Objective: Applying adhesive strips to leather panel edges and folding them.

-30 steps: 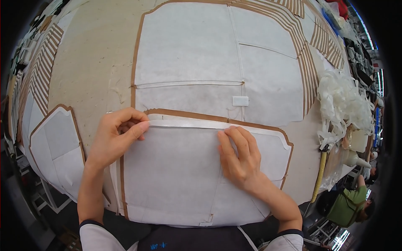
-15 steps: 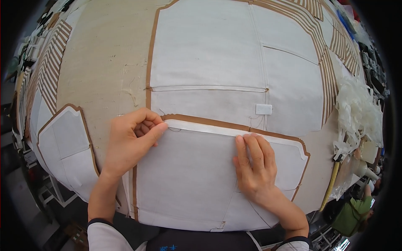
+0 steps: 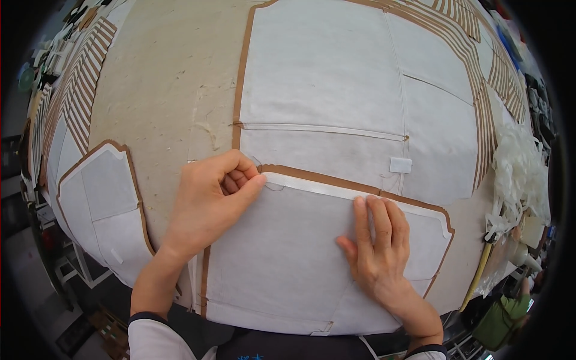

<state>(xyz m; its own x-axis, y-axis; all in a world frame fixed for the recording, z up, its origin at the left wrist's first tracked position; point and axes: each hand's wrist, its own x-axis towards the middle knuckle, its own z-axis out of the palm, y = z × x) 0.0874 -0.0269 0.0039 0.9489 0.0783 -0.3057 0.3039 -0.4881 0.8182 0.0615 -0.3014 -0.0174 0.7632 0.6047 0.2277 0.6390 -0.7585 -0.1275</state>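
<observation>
A light grey garment panel (image 3: 288, 252) with brown edging lies on the table in front of me. A white tape strip (image 3: 318, 187) runs along its far edge, just inside the brown border. My left hand (image 3: 213, 201) pinches the left end of this strip at the panel's corner, thumb against curled fingers. A loose thread hangs beside the thumb. My right hand (image 3: 381, 246) rests palm down on the panel, fingers stretched out and thumb spread aside. Its fingertips touch the strip to the right of the panel's middle.
Beyond lies a larger grey panel (image 3: 318, 66) with a small white label (image 3: 401, 165). Another brown-edged piece (image 3: 114, 204) is at the left, near striped fabric (image 3: 90, 84). White plastic strips (image 3: 522, 174) and a yellow tape (image 3: 478, 276) hang at the right. A person in green (image 3: 501, 321) is beyond.
The whole view has shifted, so the panels and hands appear farther right. My right thumb has spread away from its fingers. The left pinch stays at the same corner.
</observation>
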